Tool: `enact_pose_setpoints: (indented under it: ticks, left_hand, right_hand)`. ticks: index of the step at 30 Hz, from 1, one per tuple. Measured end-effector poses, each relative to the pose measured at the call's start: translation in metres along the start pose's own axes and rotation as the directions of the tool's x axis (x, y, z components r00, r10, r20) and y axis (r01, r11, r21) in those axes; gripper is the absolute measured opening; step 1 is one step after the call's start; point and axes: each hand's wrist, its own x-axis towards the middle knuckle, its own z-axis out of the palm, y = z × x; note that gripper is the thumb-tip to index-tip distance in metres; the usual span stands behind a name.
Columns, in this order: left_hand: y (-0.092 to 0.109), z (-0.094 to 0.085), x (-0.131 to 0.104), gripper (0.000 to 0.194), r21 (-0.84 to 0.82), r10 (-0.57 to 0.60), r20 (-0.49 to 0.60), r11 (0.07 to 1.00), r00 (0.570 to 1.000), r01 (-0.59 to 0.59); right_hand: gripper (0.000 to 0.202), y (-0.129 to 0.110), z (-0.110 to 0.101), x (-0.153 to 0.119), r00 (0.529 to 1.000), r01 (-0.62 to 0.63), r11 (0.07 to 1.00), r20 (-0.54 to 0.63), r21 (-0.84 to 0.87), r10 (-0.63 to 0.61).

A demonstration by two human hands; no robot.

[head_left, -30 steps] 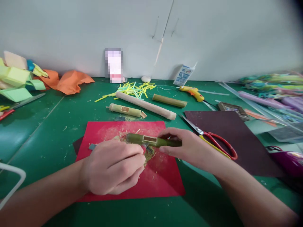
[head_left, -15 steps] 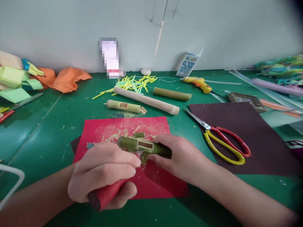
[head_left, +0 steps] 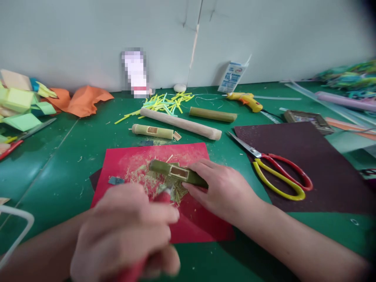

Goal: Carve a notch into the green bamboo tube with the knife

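Observation:
My right hand is closed around the right end of a green bamboo tube. A rectangular opening is cut in the tube's upper side, and its far end points left. My left hand, smeared by motion, grips a red-handled tool with a metal collar; its working end is hard to make out. The tool's front lies just below the tube, apart from it as far as I can see. Under both is a red sheet strewn with bamboo shavings.
Scissors lie on a dark sheet at right. Behind are a lighter cut bamboo tube, a wooden rod, another bamboo piece, yellow strips and a yellow glue gun. Folded paper sits left.
My left hand and the red-handled tool have pulled back toward me, away from the tube. My right hand has shifted slightly away from me, and the tube's right end has turned nearer.

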Motion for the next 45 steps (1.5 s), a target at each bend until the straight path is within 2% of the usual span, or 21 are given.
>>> enact_pose_setpoints:
  ticks: [1, 2, 3, 5, 7, 14, 20, 24, 27, 30, 34, 38, 45]
  left_hand:
    - [-0.008, 0.002, 0.007, 0.004, -0.045, 0.000, -0.028, 0.999, 1.000, -0.002]
    - [-0.015, 0.005, 0.013, 0.005, -0.169, -0.126, -0.078, 0.979, 0.989, 0.111]
    - [-0.022, 0.009, 0.019, 0.004, -0.290, -0.213, -0.220, 0.946, 0.952, 0.144]
    - [-0.031, 0.019, 0.026, 0.005, -0.417, -0.345, -0.242, 0.881, 0.907, 0.224]
    - [-0.035, 0.025, 0.028, 0.007, -0.446, -0.374, -0.205, 0.858, 0.904, 0.254]
    - [-0.041, 0.025, 0.023, 0.019, -0.481, -0.327, -0.116, 0.845, 0.938, 0.235]
    - [-0.046, 0.027, 0.021, 0.029, -0.494, -0.339, -0.070, 0.829, 0.938, 0.262]
    - [-0.043, 0.024, 0.024, 0.016, -0.417, -0.264, -0.076, 0.884, 0.962, 0.210]
    - [-0.039, 0.021, 0.028, 0.006, -0.375, -0.191, -0.024, 0.911, 0.981, 0.168]
    - [-0.034, 0.019, 0.031, 0.008, -0.318, -0.161, 0.020, 0.935, 0.987, 0.159]
    - [-0.030, 0.019, 0.034, 0.009, -0.288, -0.148, 0.021, 0.946, 0.989, 0.148]
    - [-0.028, 0.017, 0.036, 0.011, -0.252, -0.145, 0.019, 0.957, 0.989, 0.145]
    - [-0.029, 0.016, 0.037, 0.014, -0.258, -0.139, 0.013, 0.956, 0.990, 0.138]
  right_hand:
    - [0.015, 0.000, 0.001, 0.001, 1.000, 0.003, 1.000, -0.009, 0.006, -0.003]
    - [0.015, 0.000, 0.001, 0.001, 1.000, 0.010, 1.000, -0.019, 0.014, -0.009]
    - [0.015, 0.000, 0.002, 0.001, 0.999, 0.019, 1.000, -0.031, 0.022, -0.018]
    - [0.016, 0.000, 0.003, 0.002, 0.997, 0.052, 0.998, -0.059, 0.027, -0.050]
    - [0.017, 0.000, 0.004, 0.003, 0.993, 0.087, 0.996, -0.083, 0.023, -0.085]
    - [0.021, 0.002, 0.009, 0.005, 0.994, 0.082, 0.994, -0.073, 0.066, -0.077]
    - [0.021, 0.001, 0.012, 0.006, 0.989, 0.108, 0.992, -0.107, 0.060, -0.101]
    - [0.024, 0.001, 0.014, 0.007, 0.986, 0.129, 0.990, -0.110, 0.050, -0.123]
    - [0.026, 0.000, 0.016, 0.006, 0.984, 0.141, 0.988, -0.121, 0.063, -0.133]
    - [0.025, 0.001, 0.018, 0.006, 0.979, 0.157, 0.984, -0.144, 0.089, -0.143]
    - [0.019, 0.001, 0.018, 0.007, 0.980, 0.167, 0.982, -0.129, 0.092, -0.154]
    - [0.020, -0.001, 0.018, 0.008, 0.979, 0.176, 0.984, -0.110, 0.026, -0.172]
    - [0.015, -0.003, 0.026, 0.010, 0.962, 0.201, 0.977, -0.173, -0.073, -0.211]
